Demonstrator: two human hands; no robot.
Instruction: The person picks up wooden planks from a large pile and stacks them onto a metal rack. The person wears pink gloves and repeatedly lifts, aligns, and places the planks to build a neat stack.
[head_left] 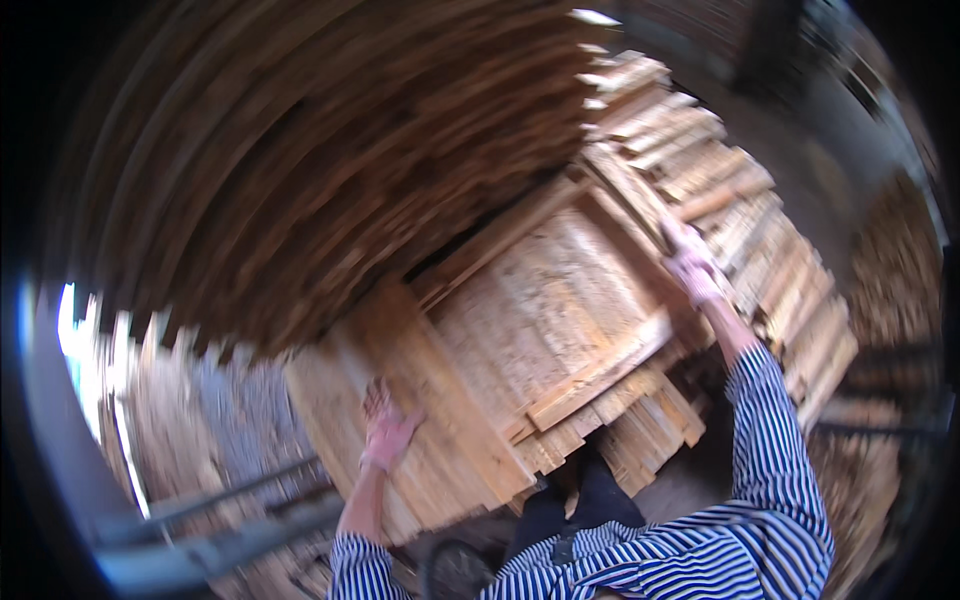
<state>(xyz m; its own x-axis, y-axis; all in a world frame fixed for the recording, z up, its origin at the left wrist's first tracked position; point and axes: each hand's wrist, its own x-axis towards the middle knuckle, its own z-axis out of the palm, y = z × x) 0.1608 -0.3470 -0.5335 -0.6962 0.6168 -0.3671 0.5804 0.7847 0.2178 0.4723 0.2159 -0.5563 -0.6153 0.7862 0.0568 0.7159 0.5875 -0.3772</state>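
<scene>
My left hand point(390, 430) lies flat with its fingers spread on pale wooden boards point(430, 400) at the left of the work area. My right hand point(692, 265) is closed over a narrow plank point(630, 185) along the right side; motion blurs its fingers. Between the hands lies a shallow wooden recess with a flat panel point(540, 300), edged by strips of wood. A short wooden strip point(600, 370) runs along the near edge of this panel.
A tall stack of layered boards point(300, 160) rises behind the panel, close to the left hand. More stacked planks point(740, 190) stand to the right. Below the panel are shorter wood pieces point(650, 420). A metal bar point(220, 540) crosses the lower left.
</scene>
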